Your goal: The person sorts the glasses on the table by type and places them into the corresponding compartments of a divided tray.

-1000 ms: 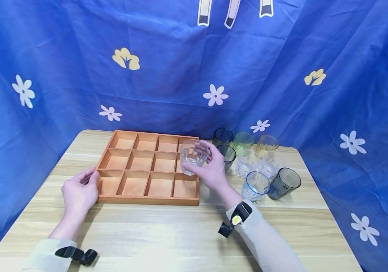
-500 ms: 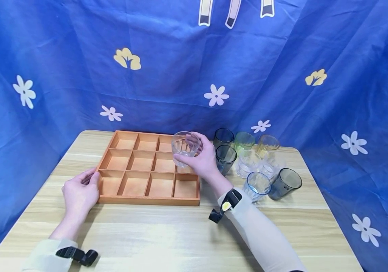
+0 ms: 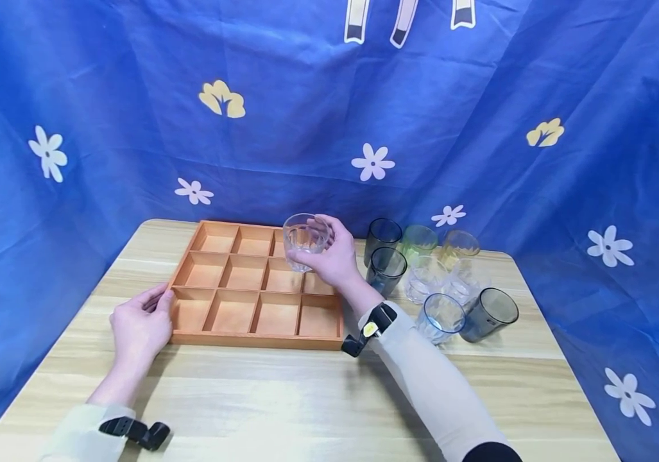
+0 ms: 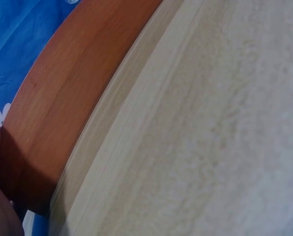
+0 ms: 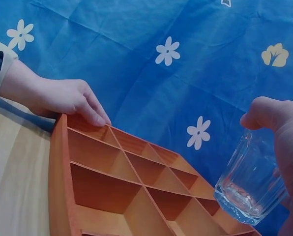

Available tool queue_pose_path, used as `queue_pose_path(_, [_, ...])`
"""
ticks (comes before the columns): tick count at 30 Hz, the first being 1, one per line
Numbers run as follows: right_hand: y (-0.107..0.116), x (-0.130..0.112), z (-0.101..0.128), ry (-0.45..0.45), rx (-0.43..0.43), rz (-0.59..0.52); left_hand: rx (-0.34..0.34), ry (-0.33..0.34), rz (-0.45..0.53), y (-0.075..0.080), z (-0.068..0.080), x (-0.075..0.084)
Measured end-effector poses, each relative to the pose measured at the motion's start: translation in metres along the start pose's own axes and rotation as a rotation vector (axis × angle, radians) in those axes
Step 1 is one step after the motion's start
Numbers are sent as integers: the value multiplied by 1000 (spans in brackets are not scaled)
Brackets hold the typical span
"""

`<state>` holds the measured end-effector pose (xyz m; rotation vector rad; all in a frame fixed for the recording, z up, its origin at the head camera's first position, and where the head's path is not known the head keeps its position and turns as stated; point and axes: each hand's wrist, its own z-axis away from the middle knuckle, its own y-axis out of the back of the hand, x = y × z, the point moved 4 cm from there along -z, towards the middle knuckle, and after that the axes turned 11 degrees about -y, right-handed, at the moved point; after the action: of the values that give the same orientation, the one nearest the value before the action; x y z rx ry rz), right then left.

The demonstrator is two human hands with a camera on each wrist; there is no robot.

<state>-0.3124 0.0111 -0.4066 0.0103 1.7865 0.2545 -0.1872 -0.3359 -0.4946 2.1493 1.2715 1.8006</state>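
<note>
A clear drinking glass [image 3: 304, 240] is held above the back right part of a wooden compartment tray [image 3: 254, 341]. My right hand [image 3: 335, 253] grips it from the right, thumb in front and fingers behind. In the right wrist view the glass [image 5: 249, 182] tilts over the tray's dividers. At the tray's left edge, my left hand [image 3: 141, 321] pinches the side wall near the front corner. The right wrist view shows the left hand's [image 5: 70, 98] thumb and fingers at that wall. Only a sliver of it shows in the left wrist view, beside the tray's wooden side [image 4: 77, 73].
Right of the tray several glasses stand close together: two dark ones [image 3: 384, 234], a green one [image 3: 419, 239], an amber one [image 3: 459, 244], clear ones [image 3: 424, 279], a blue-rimmed one [image 3: 441, 317] and a grey one [image 3: 491, 314]. A blue curtain [image 3: 283, 128] hangs behind the table [image 3: 248, 398].
My right hand has carried the clear glass leftward and back over the tray. The left hand keeps its hold on the tray's edge. The head view has shifted slightly.
</note>
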Motion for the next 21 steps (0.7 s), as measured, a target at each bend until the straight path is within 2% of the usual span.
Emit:
queue_pose_path(8, [-12, 5, -17, -50, 2, -29, 16, -11, 8, 1, 0, 2])
queue_pose_path(16, [-29, 6, -33, -58, 6, -73, 5, -10, 2, 1, 0, 3])
queue_pose_path(21, [-41, 7, -40, -58, -16, -108, 25, -27, 11, 1, 0, 3])
